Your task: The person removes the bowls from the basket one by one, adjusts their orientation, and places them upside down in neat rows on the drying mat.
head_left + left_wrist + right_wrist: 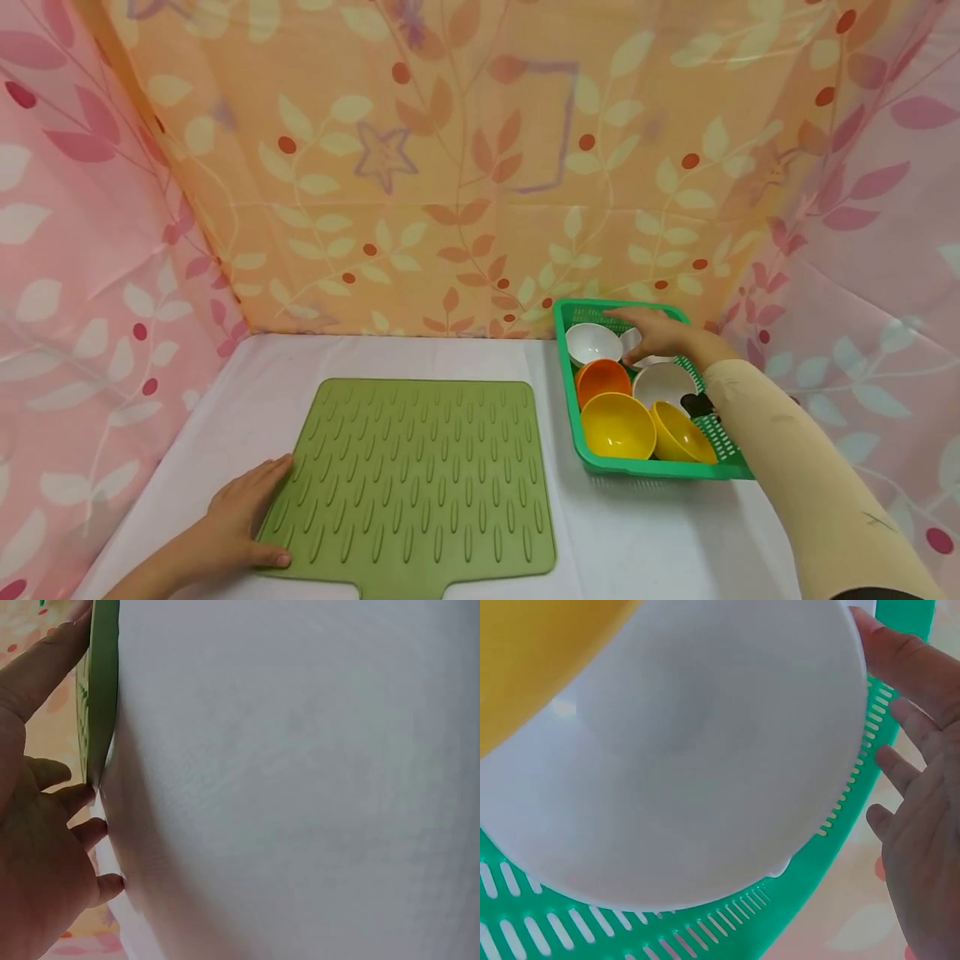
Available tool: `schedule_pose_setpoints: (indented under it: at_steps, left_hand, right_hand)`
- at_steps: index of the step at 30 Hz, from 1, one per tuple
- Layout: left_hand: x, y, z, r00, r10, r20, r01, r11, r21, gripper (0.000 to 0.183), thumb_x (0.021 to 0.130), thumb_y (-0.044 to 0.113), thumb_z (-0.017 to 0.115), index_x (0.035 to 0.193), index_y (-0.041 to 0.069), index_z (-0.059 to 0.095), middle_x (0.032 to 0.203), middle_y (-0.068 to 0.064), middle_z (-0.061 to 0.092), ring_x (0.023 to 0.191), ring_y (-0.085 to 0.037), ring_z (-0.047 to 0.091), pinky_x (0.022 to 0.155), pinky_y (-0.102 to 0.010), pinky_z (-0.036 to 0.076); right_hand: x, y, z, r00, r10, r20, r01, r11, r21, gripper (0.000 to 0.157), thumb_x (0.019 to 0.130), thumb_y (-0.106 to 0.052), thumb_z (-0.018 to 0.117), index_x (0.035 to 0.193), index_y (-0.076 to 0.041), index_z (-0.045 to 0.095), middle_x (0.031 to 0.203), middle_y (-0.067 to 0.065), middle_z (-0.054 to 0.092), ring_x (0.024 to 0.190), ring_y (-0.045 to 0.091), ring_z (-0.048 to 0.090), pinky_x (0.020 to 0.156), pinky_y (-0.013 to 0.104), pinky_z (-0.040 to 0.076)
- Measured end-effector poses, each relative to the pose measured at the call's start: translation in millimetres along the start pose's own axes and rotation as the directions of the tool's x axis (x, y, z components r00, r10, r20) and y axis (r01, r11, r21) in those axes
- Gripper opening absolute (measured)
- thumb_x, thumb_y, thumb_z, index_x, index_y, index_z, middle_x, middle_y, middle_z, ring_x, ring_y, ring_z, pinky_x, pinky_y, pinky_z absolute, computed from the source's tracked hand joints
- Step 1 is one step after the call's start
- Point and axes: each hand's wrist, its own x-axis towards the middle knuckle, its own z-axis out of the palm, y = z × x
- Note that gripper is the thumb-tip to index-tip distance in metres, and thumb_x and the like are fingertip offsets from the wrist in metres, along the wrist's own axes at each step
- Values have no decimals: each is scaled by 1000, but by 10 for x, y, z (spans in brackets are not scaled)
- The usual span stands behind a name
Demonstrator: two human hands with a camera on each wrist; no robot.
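**Three cams: one high, two right up close**

So the head cam sits up high, looking forward and down at the table point(637, 537). It's the farthest back: mat point(408, 475) low in the middle, basket point(660, 469) off right, curtain point(465, 242) across the top. Left wrist cam is super close and low, skimming the table sideways, so the mat's nearly edge-on at upper left. Right wrist cam is close too, peering down into a white bowl point(727, 765), a yellow bowl point(536, 664) cutting the top left corner. Head and left wrist share the mat's edge and left hand point(236, 517); head and right wrist share basket, bowls and right hand point(660, 335).
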Motion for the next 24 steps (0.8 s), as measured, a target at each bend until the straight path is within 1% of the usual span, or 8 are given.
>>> schedule_pose_setpoints:
  at_steps: [1,3,5,9,13,18,20,24]
  left_hand:
    - [-6,2,2,1000,-8,-2,8,1000,12,130,54,62,90,156,0,37,155,-26,41,139,-43,32,100,-68,24]
    - [-20,5,5,1000,-16,-5,16,1000,25,130,54,61,91,154,-2,39,154,-26,42,136,-46,34,100,-67,25]
    - [-32,7,6,1000,-23,1,23,999,28,129,53,61,91,153,-4,40,154,-26,42,135,-47,35,100,-66,24]
    - [-23,20,-3,999,-39,15,39,999,25,128,53,62,90,151,-5,42,154,-25,42,137,-47,33,100,-66,23]
    - [17,30,-7,999,-48,23,46,997,66,129,51,68,88,149,-5,45,154,-23,43,138,-47,35,100,-69,25]
    - [39,27,-10,996,-68,58,61,992,110,131,49,73,85,148,-4,48,154,-21,45,137,-47,38,97,-71,30]
    - [38,27,-12,995,-72,65,64,992,109,130,50,72,86,148,-4,49,154,-21,45,137,-47,38,96,-71,30]
    - [45,29,-21,995,-76,68,69,992,105,129,50,71,86,148,-3,48,155,-20,45,138,-46,37,96,-70,30]
  right_hand:
    - [17,11,9,1000,1,9,-1,1000,-1,93,81,-19,88,158,-8,37,162,22,35,146,50,27,112,75,14]
    - [52,30,35,1000,-6,18,6,1000,-7,91,81,-18,87,157,-7,39,160,23,37,144,51,29,111,76,16]
    - [85,42,64,1000,-17,23,18,1000,-7,91,79,-17,88,156,-7,41,159,24,39,143,52,32,110,76,18]
    - [142,49,124,999,-30,27,31,999,-14,94,76,-21,90,155,-5,42,157,25,41,141,52,33,108,77,17]
    - [187,53,170,999,-4,35,5,1000,-14,94,77,-24,90,155,-5,43,159,22,40,143,49,31,110,77,14]
    - [217,41,216,999,-2,42,4,998,-66,97,78,-39,89,155,-3,42,158,24,40,143,49,30,108,75,15]
    - [226,34,221,999,2,40,1,996,-89,99,77,-44,88,154,-1,42,157,26,41,142,50,30,107,75,16]
    - [262,33,224,1000,12,24,-9,994,-112,102,76,-50,87,152,3,44,154,28,43,141,52,32,106,76,18]
